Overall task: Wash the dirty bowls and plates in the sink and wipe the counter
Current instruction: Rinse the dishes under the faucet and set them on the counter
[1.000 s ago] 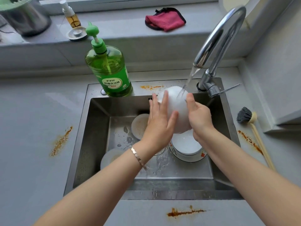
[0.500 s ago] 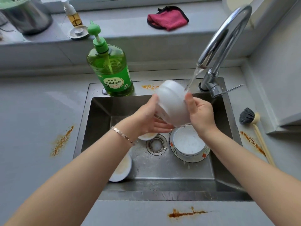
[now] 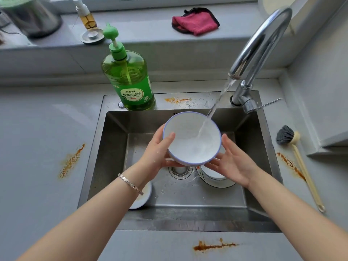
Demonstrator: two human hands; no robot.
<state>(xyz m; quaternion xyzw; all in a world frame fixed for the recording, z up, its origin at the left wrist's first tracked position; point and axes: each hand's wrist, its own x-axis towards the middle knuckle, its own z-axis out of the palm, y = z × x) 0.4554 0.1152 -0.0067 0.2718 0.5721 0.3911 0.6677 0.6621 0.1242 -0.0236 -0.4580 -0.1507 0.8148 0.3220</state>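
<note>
Rusty-brown smear (image 3: 214,246) left on grey counter (image 3: 37,129) just in front of stainless steel sink (image 3: 111,157), so wiping not started yet, looks like. Small white dish (image 3: 145,196) parked in sink's near-left corner, stacked white dishes (image 3: 216,178) on sink floor at right, presumably queued for washing. White blue-rimmed bowl (image 3: 190,140) held over sink middle, mouth up so water stream (image 3: 212,113) lands inside; rinse, probably. Rim pinched by left hand (image 3: 160,153), thumb inside; underside cradled by right hand (image 3: 233,164), fingers flat, uncurled. Chrome tap (image 3: 259,44) and green dish-soap bottle (image 3: 130,80) stood on sink's far edge, handy. Red cloth (image 3: 194,20) kept on ledge behind sink.
</note>
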